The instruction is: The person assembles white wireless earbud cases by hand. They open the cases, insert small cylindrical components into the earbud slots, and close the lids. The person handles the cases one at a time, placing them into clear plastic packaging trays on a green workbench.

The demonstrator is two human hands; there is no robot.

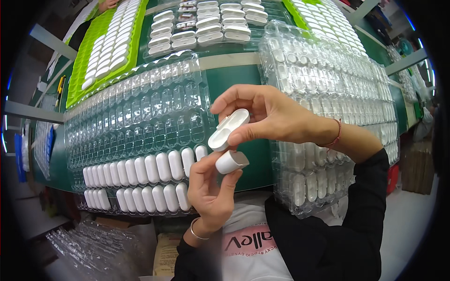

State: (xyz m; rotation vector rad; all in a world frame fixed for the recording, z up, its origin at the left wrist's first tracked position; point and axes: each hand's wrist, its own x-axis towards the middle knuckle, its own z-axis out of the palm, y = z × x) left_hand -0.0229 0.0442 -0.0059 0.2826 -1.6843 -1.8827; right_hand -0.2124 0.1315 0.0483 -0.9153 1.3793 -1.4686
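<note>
My right hand (269, 114) pinches a small white earbud-case lid (238, 121) between thumb and fingers. Its hollow inside faces up, and a narrow hinge strip shows along its far edge. Just below, my left hand (211, 192) grips a white rounded case body (229, 162) between thumb and fingers, its flat greyish face turned up and to the right. The two pieces sit very close together; whether they touch or are joined cannot be made out. Beneath my left hand, rows of closed white cases (150, 168) fill the near part of a clear plastic tray (140, 110).
Stacked clear blister trays (328, 89) stand at the right. At the back, opened white cases (209, 25) lie in a tray. Bright green trays (75, 89) of white pieces stand at far left and far right. Another person's hand (108, 4) shows at top left.
</note>
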